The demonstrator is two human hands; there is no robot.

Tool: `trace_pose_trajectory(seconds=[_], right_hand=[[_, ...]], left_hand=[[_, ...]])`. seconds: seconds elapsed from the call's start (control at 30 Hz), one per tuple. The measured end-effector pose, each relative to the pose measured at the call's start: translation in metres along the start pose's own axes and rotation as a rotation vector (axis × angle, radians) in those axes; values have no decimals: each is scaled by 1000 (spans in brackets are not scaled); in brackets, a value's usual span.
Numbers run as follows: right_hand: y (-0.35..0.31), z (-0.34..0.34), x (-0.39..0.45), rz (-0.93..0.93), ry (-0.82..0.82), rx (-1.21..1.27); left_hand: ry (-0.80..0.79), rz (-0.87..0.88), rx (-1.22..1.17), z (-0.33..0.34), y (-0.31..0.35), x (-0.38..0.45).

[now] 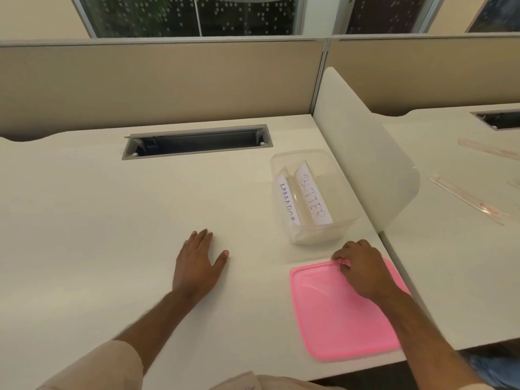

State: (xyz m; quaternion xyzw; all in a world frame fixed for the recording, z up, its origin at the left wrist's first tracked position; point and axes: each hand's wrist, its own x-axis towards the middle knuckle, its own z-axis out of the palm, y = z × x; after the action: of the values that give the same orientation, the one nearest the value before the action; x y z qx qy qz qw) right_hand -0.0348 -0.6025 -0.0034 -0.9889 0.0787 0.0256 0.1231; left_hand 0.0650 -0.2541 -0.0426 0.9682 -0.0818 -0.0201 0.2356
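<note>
The pink lid (346,313) is seen lying flat at the near right corner of the desk (112,220), just in front of the clear container (315,236) and apart from it. Its far rim is pinched by the right hand (363,270), whose fingers are curled over that edge with the wrist resting across the lid. The left hand (197,266) is laid flat on the bare desk to the left, fingers straight and spread, with nothing held. The lid is judged to be about to be lifted and set on the container. Because it is thin and gripped at one edge only, it could flex or slip from the fingers. Its near right corner lies close to the desk edge, so a careless drag could send it over. The container is not steadied by the other hand and could be pushed toward the white divider (365,164) if the lid is pressed down off-centre. The two upright paper slips could be bent or caught under the rim. One slip (313,201) is marked "BUTTER" in dark capitals. On the other slip (287,201) "LABRADOR" is written in blue, the last letter partly hidden. Farther off, a cable slot (197,142) is cut into the desk, and clear rulers (472,201) lie on the neighbouring desk; their print cannot be read.
</note>
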Motion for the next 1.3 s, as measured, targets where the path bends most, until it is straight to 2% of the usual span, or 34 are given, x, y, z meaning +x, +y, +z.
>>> trace_pose_trajectory(seconds=[0.13, 0.4, 0.63, 0.77, 0.87, 1.0, 1.13, 1.3], right_hand=[[-9, -9, 1, -49, 19, 22], [-73, -48, 1, -341, 147, 228], [-115, -65, 22, -291, 380, 427], [-139, -67, 34, -245, 498, 555], [-158, -68, 37, -253, 579, 596], [-188, -64, 30, -485, 660, 433], [-204, -56, 25, -640, 694, 312], [-202, -53, 23, -727, 612, 375]], left_hand=[[13, -10, -71, -4, 9, -4], [122, -51, -249, -34, 24, -1], [351, -53, -412, -74, 44, -1], [489, 6, -490, -88, 63, -15], [369, -17, -623, -96, 85, -24], [127, -207, -991, -111, 114, -19], [145, -332, -1199, -125, 116, -11], [150, -331, -1161, -130, 104, -7]])
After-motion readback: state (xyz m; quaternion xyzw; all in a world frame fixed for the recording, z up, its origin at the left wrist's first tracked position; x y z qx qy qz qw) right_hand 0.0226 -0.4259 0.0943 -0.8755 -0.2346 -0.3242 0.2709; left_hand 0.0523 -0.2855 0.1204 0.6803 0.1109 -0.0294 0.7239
